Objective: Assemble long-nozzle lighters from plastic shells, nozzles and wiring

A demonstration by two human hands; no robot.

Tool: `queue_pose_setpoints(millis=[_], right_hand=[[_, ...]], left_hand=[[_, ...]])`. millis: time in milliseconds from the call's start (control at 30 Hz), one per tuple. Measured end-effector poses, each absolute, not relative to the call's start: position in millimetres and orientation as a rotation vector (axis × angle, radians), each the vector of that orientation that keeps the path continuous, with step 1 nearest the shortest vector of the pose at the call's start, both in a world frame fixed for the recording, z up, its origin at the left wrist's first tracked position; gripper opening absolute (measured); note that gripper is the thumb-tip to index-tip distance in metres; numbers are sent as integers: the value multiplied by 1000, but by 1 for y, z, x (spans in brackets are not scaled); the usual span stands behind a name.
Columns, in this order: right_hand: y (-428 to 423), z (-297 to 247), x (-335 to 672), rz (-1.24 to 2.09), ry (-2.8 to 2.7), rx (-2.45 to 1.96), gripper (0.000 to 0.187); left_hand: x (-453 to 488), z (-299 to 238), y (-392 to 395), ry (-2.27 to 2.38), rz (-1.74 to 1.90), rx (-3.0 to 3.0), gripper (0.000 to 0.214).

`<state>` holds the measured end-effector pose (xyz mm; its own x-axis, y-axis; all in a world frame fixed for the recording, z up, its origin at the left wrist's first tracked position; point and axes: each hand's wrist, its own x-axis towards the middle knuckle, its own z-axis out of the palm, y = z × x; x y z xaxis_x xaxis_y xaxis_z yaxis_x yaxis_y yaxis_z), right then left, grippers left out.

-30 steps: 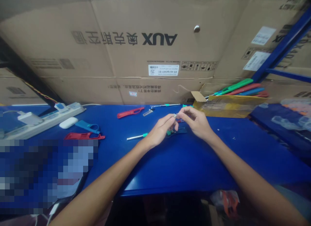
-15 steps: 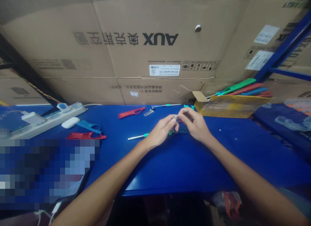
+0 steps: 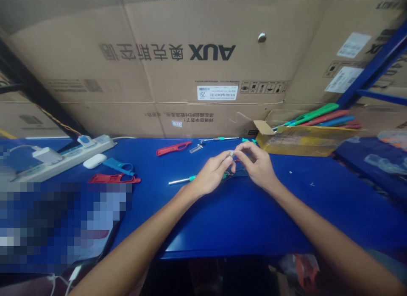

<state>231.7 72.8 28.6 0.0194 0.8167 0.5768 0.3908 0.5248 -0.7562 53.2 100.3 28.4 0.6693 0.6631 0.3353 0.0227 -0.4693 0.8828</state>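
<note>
The left hand [image 3: 211,174] has its thumb and forefinger pinched on a small pale piece [image 3: 232,153], too tiny for me to make out what it is. The right hand [image 3: 257,164] meets it from the other side, thumb and forefinger closed on the same bit, so the piece sits right between the two sets of fingertips, held above the blue bench [image 3: 241,219].

Just left of the left hand, a metal rod with a green band [image 3: 179,181] lies on the bench, its other end running behind that hand. Past the left hand there's a red handle piece [image 3: 173,149], with a clear part [image 3: 196,149] beside it and a slim rod [image 3: 227,138] further back. Well off to the left of the left hand I can see a blue handle piece [image 3: 119,166] next to a second red piece [image 3: 115,177], then a white rounded object [image 3: 94,160] and a power strip [image 3: 68,157].

Beyond the right hand, on its right side, stands an open box [image 3: 302,142] filled with coloured handles [image 3: 318,114]. Nearer that hand, to its right, a white speck [image 3: 290,172] lies on the bench.
</note>
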Motion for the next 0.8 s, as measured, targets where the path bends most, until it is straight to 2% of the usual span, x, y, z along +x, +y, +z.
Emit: queue_pose_setpoints(millis=[100,233,433,633,800], right_hand=[[75,26,235,519,-1587,-1036,24],[80,26,239,615,-1510,-982,38],[82,23,234,914,-1678,-994,29],[80,21,225,1007,-1703,-948,27],[83,29,243,794,-1787,-1021,23]], left_hand=[[54,26,102,560,898,1931,39],[52,22,109,696,1013,1905,32],[46,26,114,627,1058,1916,24],[51,24,113,616,947,2001,37],[45,21,119,769,872,2236,47]])
